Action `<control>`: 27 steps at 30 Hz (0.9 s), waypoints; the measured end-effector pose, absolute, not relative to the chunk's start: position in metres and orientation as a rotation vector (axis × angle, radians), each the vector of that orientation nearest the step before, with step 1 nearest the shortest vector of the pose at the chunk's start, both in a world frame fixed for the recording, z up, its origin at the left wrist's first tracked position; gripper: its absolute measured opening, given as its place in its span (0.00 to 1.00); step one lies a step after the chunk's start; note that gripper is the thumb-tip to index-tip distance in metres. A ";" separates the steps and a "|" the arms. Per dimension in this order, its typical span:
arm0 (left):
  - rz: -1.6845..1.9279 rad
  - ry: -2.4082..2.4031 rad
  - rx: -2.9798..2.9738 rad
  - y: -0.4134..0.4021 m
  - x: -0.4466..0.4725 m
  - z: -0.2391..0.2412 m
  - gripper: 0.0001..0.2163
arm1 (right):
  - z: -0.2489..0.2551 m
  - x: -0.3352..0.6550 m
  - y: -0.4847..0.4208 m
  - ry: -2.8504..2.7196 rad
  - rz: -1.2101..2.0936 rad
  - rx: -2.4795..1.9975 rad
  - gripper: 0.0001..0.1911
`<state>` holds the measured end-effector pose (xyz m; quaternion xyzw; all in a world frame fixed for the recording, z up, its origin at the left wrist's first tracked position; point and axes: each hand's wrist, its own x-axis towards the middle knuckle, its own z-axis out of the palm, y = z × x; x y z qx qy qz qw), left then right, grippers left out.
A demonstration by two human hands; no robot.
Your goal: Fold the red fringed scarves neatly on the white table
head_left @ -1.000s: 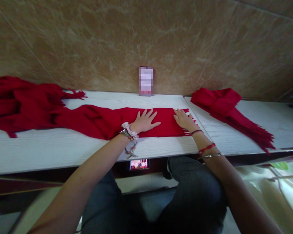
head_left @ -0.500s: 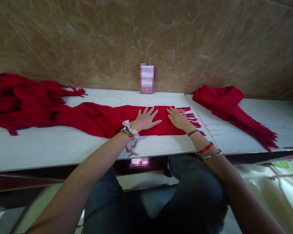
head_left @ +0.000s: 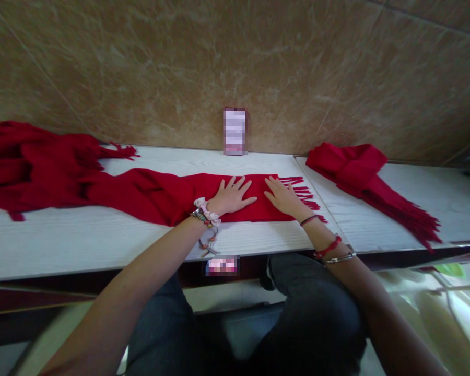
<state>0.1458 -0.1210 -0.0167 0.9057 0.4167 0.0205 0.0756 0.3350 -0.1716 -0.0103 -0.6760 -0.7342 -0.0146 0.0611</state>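
Observation:
A long red scarf [head_left: 160, 193] lies stretched across the white table [head_left: 102, 240], its fringed end [head_left: 303, 190] at the right. My left hand [head_left: 233, 196] rests flat on the scarf, fingers spread. My right hand [head_left: 284, 196] lies flat on it too, close beside the left and just short of the fringe. Neither hand grips anything. Bracelets and a scrunchie sit on my wrists.
A heap of red scarves [head_left: 27, 162] lies at the far left. A folded red scarf [head_left: 360, 172] with fringe sits on the right. A small card [head_left: 235, 130] leans against the marble wall. A phone [head_left: 222, 265] shows under the table edge, above my knees.
My right hand has slid left along the scarf, off the fringed end and closer to my left hand. The left hand has stayed in place.

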 end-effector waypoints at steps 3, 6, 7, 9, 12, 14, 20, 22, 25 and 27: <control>0.057 1.252 2.718 -0.121 0.146 -0.016 0.34 | -0.016 0.340 -0.175 -2.252 0.007 -2.067 0.26; 0.062 1.254 2.725 -0.120 0.146 -0.017 0.35 | -0.017 0.354 -0.179 -2.191 -0.007 -2.148 0.25; 0.062 1.254 2.725 -0.120 0.146 -0.018 0.35 | -0.016 0.358 -0.181 -2.159 -0.018 -2.190 0.25; 0.072 1.253 2.728 -0.120 0.146 -0.018 0.34 | -0.012 0.364 -0.183 -2.081 -0.091 -2.269 0.25; 0.145 1.218 2.776 -0.124 0.145 -0.018 0.32 | -0.003 0.362 -0.186 -1.999 -0.191 -2.270 0.25; 0.201 1.165 2.827 -0.126 0.144 -0.018 0.31 | 0.000 0.354 -0.187 -2.039 -0.178 -2.175 0.26; 0.101 1.164 2.817 -0.130 0.147 -0.020 0.30 | -0.014 0.338 -0.190 -2.281 -0.037 -2.009 0.26; 0.086 1.176 2.816 -0.130 0.149 -0.019 0.30 | -0.019 0.343 -0.191 -2.287 -0.006 -2.025 0.26; 0.081 1.178 2.819 -0.130 0.149 -0.018 0.30 | -0.021 0.353 -0.191 -2.282 0.017 -2.041 0.26; 0.094 1.169 2.822 -0.130 0.149 -0.018 0.30 | -0.020 0.359 -0.190 -2.277 0.023 -2.057 0.26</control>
